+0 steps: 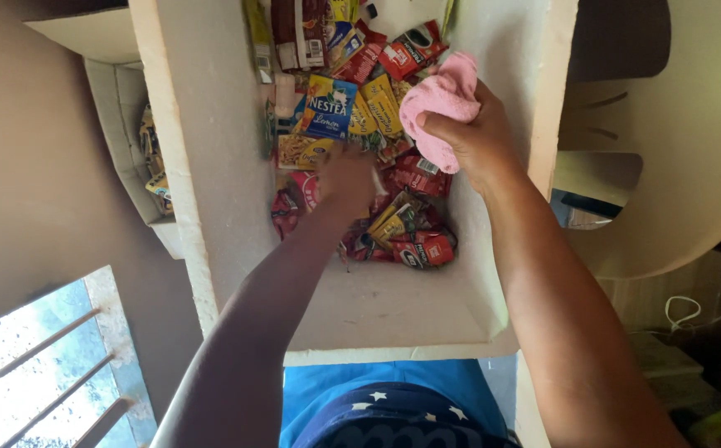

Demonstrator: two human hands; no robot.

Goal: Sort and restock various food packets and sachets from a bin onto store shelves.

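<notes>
Right hand (472,137) is gripping a crumpled pink cloth (441,104) against the cream shelf wall (505,58). I am watching the left hand (345,178), blurred, grip unclear, hovering over colourful foil sachets (352,116) piled in the shelf.

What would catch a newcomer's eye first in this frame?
The pink cloth gripped in the right hand, pressed against the white shelf wall. Beside it, a bright heap of sachets fills the compartment, with the blurred left hand reaching into them.
</notes>
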